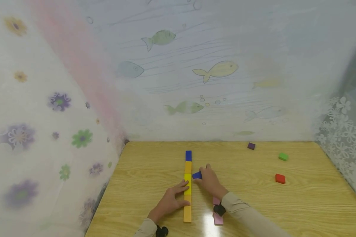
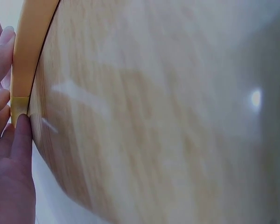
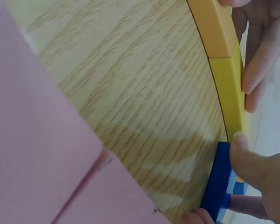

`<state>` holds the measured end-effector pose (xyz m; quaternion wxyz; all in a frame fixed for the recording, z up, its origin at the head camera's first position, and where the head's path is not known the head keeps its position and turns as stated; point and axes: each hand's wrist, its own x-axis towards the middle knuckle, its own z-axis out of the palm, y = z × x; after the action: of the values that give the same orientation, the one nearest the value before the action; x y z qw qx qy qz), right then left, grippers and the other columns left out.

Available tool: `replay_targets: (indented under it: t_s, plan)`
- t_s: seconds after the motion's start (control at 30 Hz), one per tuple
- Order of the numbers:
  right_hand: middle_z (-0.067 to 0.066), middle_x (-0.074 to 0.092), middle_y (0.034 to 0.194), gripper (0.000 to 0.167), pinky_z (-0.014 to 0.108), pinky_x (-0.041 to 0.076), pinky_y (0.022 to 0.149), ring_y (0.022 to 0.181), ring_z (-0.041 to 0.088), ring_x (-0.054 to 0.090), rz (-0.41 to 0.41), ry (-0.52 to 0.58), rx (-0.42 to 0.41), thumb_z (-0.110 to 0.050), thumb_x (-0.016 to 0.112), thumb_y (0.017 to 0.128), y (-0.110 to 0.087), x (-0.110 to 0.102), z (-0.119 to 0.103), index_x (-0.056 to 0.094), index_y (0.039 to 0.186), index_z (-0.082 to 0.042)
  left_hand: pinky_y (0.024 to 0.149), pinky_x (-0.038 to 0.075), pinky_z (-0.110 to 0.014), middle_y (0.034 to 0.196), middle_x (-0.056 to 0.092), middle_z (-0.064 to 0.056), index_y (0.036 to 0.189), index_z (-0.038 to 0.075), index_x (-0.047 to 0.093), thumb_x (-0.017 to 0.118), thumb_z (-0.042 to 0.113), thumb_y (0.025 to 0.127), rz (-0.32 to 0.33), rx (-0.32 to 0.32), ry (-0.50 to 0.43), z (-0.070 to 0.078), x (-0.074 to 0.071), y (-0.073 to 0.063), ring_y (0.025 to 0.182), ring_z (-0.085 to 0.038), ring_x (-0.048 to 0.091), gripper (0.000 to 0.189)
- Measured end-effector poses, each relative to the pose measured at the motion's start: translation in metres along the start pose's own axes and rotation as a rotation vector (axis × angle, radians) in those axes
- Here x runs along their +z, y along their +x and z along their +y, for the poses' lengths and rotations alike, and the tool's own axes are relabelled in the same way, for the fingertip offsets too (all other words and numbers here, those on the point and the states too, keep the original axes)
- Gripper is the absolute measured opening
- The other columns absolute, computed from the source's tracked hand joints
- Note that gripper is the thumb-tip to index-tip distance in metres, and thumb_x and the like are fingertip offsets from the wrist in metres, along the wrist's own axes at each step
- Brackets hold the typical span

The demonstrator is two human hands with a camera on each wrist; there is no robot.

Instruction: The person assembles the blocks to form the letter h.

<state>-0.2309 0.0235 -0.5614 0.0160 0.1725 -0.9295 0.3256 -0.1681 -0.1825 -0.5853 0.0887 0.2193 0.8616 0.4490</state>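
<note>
A straight row of wooden blocks runs away from the person on the table. At its near end is an orange block (image 1: 187, 214), then a long yellow block (image 1: 188, 189), another orange block (image 1: 188, 167) and a blue block (image 1: 188, 155) at the far end. My left hand (image 1: 169, 200) lies along the row's left side, its fingers touching the yellow block and its thumb on the orange part. To the right of the row, my right hand (image 1: 210, 181) pinches a second blue block (image 1: 196, 175) between thumb and fingers, close beside the yellow block.
Pink blocks (image 1: 218, 220) lie under the right forearm, partly hidden by the black wrist camera (image 1: 219, 209). Farther right on the wood-grain table (image 1: 243, 197) are a red block (image 1: 280, 178), a green block (image 1: 283, 156) and a dark purple block (image 1: 251, 146).
</note>
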Motion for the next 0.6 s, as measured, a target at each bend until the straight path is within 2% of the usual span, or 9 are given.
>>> replay_targets:
  t_s: [0.23,0.6]
  plan:
    - [0.019,0.049,0.096,0.037,0.037,0.054,0.069,0.073,0.022,0.052,-0.047,-0.036,0.009,-0.015,0.076,0.08,0.001,-0.0001,0.0018,0.062,0.103,0.01,0.111,0.026,-0.044,0.147,0.039,0.001,0.132,0.006,0.055,0.076,0.035,0.079,0.001,-0.012,-0.002,-0.0014,0.0,0.0001,0.139,-0.021,0.028,0.064]
    - [0.021,0.05,0.1,0.034,0.04,0.054,0.074,0.079,0.024,0.055,-0.071,-0.038,-0.018,-0.01,0.075,0.081,-0.0007,-0.0003,0.0033,0.061,0.105,0.01,0.111,0.026,-0.046,0.147,0.038,0.004,0.133,0.008,0.055,0.074,0.038,0.08,-0.021,-0.054,-0.003,0.0011,-0.0007,0.0013,0.139,-0.019,0.027,0.063]
